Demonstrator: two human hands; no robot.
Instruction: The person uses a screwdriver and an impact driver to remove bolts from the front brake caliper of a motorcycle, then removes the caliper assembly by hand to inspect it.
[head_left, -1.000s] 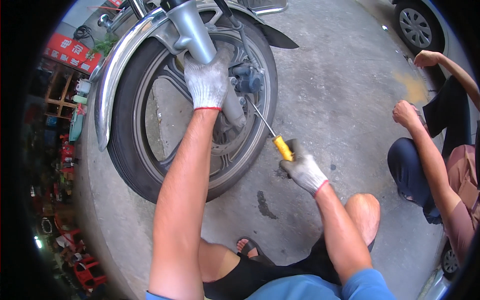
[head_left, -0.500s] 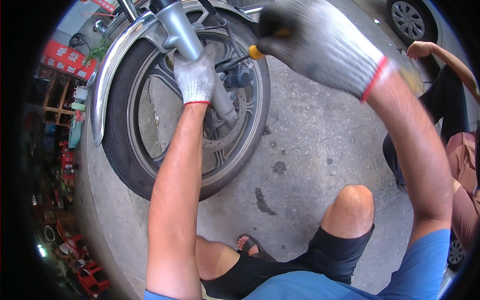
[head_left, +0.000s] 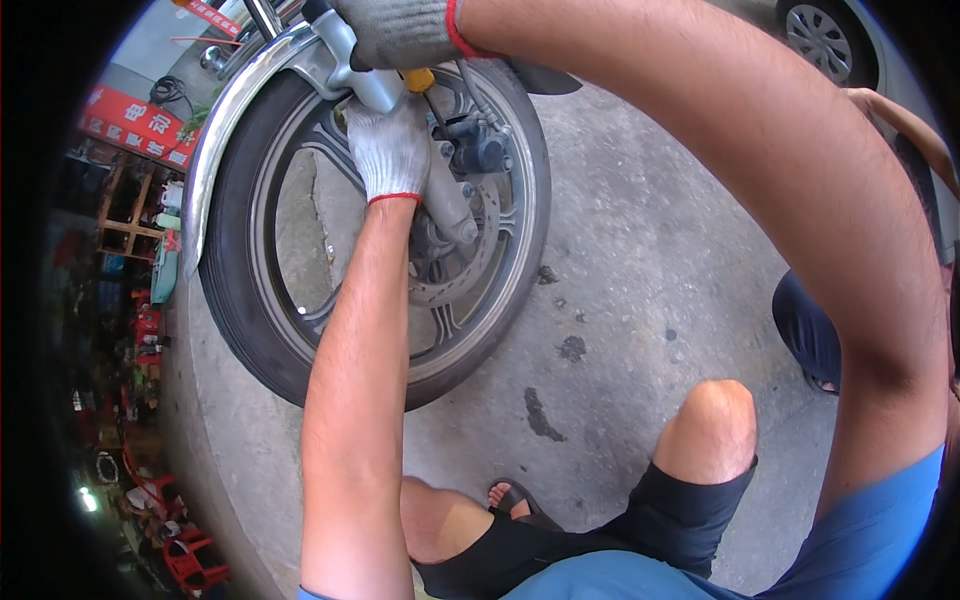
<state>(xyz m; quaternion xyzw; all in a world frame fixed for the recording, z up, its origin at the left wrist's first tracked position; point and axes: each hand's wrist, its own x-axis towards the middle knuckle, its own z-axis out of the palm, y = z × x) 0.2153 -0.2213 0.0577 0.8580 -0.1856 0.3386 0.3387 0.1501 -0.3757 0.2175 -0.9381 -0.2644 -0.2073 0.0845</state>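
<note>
My left hand (head_left: 388, 150), in a white knit glove with a red cuff, reaches in against the silver fork leg (head_left: 450, 205) of a motorcycle's front wheel (head_left: 262, 325). The fork and the wheel's spokes hide its fingers. Above it my right hand (head_left: 405, 32), in a grey-white glove, is closed at the yellow handle of a screwdriver (head_left: 418, 80). The screwdriver's shaft slants down toward the dark brake caliper (head_left: 478, 150); I cannot make out where its tip rests. A brake disc (head_left: 470, 270) shows beside the fork's lower end.
A chrome fender (head_left: 203, 170) curves along the tyre's left side. On the right another person's knee (head_left: 805, 325) and arm are close, with a parked car's wheel (head_left: 818, 40) behind. Red stools (head_left: 190, 560) and shop clutter line the left. Stained concrete (head_left: 620, 270) lies under the wheel.
My right hand has swung left over the fork, and the screwdriver's handle has turned with it from the right to above the caliper. My left hand has stayed at the fork.
</note>
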